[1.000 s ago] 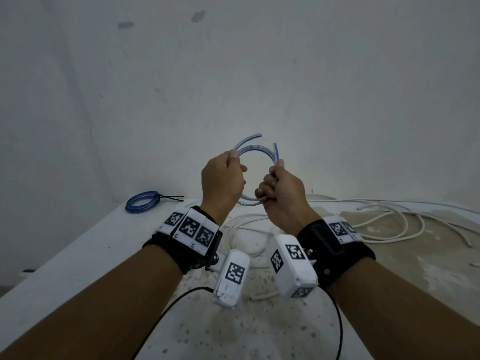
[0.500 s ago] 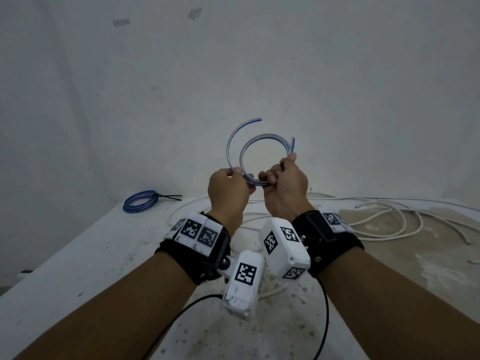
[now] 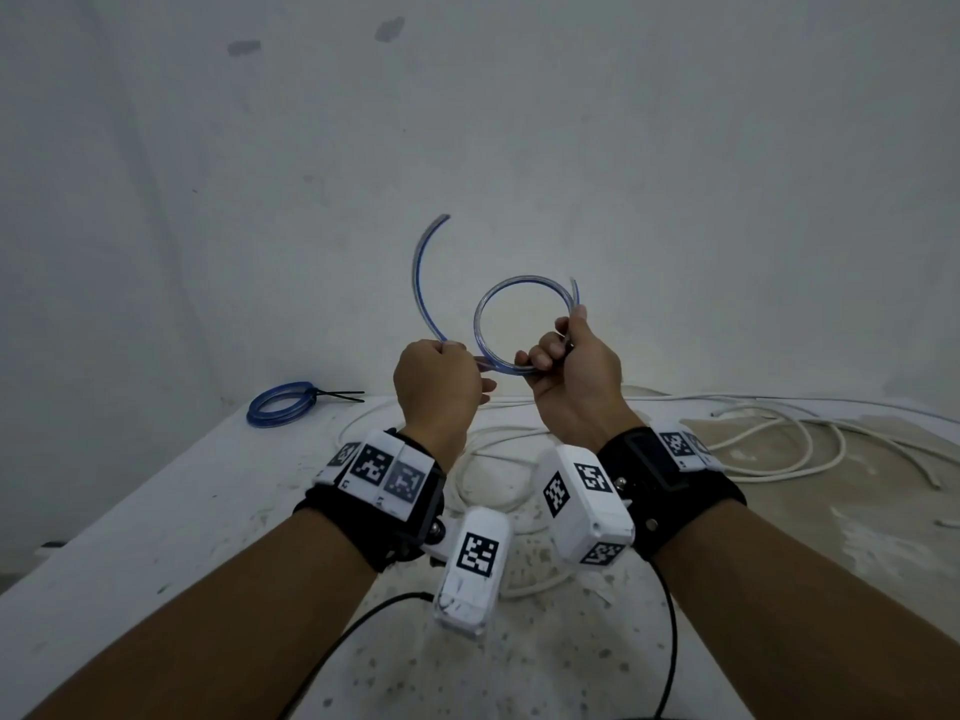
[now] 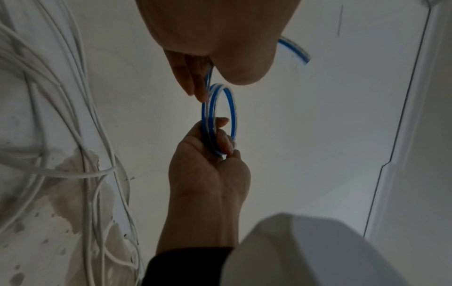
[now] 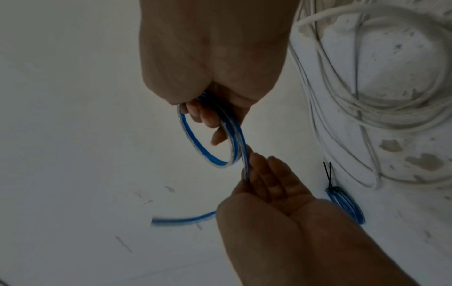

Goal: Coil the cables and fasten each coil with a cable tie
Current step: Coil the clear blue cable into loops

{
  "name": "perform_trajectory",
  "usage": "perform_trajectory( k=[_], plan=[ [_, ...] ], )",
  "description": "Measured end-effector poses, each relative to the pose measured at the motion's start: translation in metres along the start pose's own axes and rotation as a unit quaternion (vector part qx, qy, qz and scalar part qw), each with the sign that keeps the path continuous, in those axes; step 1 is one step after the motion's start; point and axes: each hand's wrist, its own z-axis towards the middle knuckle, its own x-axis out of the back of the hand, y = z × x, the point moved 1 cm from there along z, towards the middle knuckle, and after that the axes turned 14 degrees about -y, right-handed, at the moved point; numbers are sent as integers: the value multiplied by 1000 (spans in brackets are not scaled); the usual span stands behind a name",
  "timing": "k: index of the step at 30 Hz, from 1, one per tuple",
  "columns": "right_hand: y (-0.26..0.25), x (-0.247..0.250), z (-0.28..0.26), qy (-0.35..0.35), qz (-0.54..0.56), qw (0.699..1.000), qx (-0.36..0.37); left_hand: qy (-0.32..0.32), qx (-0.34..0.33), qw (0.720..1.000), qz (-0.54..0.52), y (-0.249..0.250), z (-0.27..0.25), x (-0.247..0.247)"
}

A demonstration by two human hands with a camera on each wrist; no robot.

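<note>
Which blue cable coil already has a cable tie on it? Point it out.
The blue coil lying on the white table at far left, with a black tie's tail sticking out. The clear-blue coil held up in both hands has none, one end still loose.

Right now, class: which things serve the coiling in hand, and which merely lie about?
In hand:
blue cable, half coiled
left hand pinching its tail
right hand gripping the loops

Lying about:
tied blue coil
white cables
table

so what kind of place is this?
Probably a bare workshop or utility room: a rough, paint-speckled white table against a plain white wall, with loose white cable strewn across it.
</note>
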Motion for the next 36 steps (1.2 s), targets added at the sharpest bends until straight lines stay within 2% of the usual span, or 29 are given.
perform_trajectory(
  k=[10, 16, 20, 25, 27, 30, 36],
  plan=[
    [-2, 0, 2, 0, 47, 999, 1, -26, -35, 995, 91, 3, -3, 9],
    [-1, 2, 3, 25, 77, 997, 7, -30, -58, 991, 120, 1, -6, 11],
    [1, 3, 1, 14, 52, 999, -1, -29, -65, 991, 114, 2, -3, 11],
    [5, -3, -4, -39, -22, 999, -19, -16, -117, 981, 157, -4, 8, 9],
    [5, -6, -5, -63, -34, 997, -29, -11, -119, 984, 128, -4, 11, 7],
    [6, -9, -5, -79, -40, 995, -47, -28, -99, 995, -1, -2, 12, 3],
    [8, -4, -6, -83, -57, 993, -58, -41, -103, 986, -128, 0, 15, 4]
  ],
)
